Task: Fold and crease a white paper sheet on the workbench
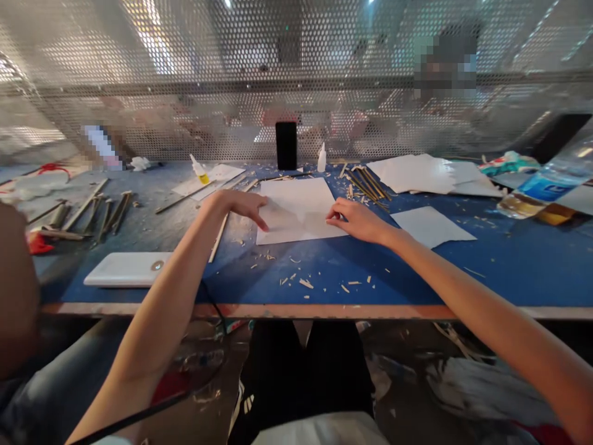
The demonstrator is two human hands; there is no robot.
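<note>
1. Spreading its thumb and fingers apart, in the head view, our left hand (243, 203) lies over the left side of the white paper (299, 213), probably to steady it.
2. Our right hand (356, 220) has its fingertips together near the opposite edge, perhaps to guide it; whether they pinch it, we cannot tell.
3. Well right of those fingers, we cannot read the blue-labelled bottle (546, 187).

I log moderate light, bright spots behind the mesh screen (208, 80); soft shadows across the white sheet (296, 201), toward the table's (417, 281) front edge. Frame sides stretched, bottle (546, 185) blurred.
</note>
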